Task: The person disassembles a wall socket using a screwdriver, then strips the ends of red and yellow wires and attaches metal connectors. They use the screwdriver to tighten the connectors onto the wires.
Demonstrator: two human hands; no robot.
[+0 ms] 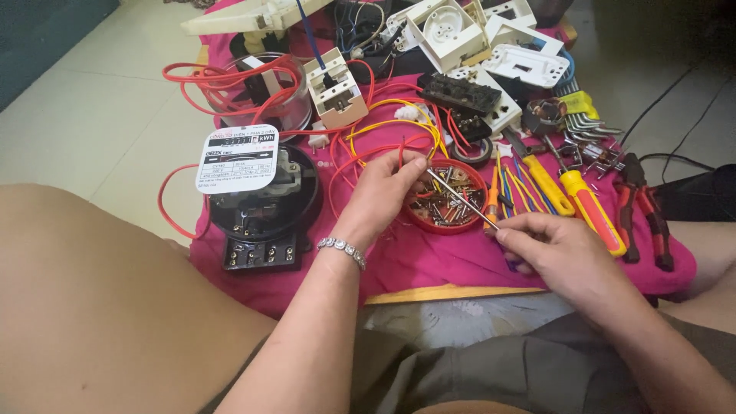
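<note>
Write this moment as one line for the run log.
left hand: pinches red wire | right hand: holds screwdriver, tip over red dish of screws | base: pink cloth

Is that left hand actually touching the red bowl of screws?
Touching. The head view shows the left hand with its fingers lying on the rim of the red bowl, no gap visible.

Both hands forward, near together: left hand fingertips pinched; right hand curled, gripping.
</note>
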